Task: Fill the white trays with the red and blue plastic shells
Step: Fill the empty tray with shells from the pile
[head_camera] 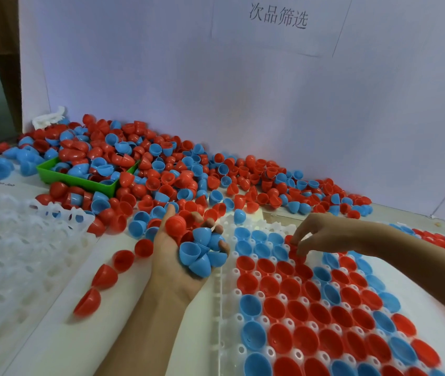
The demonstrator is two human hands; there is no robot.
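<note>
My left hand [173, 263] is palm up beside the tray's left edge, cupping a bunch of blue shells [202, 253] and a red shell [175, 225]. My right hand [321, 234] reaches in from the right and pinches a red shell [296, 249] over the far rows of the white tray [222, 291]. Most pockets of that tray hold red and blue shells, open side up. A big heap of loose red and blue shells [183, 175] lies along the back wall.
A green bin [80, 180] full of shells sits in the heap at the left. Empty white trays [12, 240] lie at the left. Three red shells [104, 276] lie loose on the table left of my left forearm. A white wall with a paper sign stands behind.
</note>
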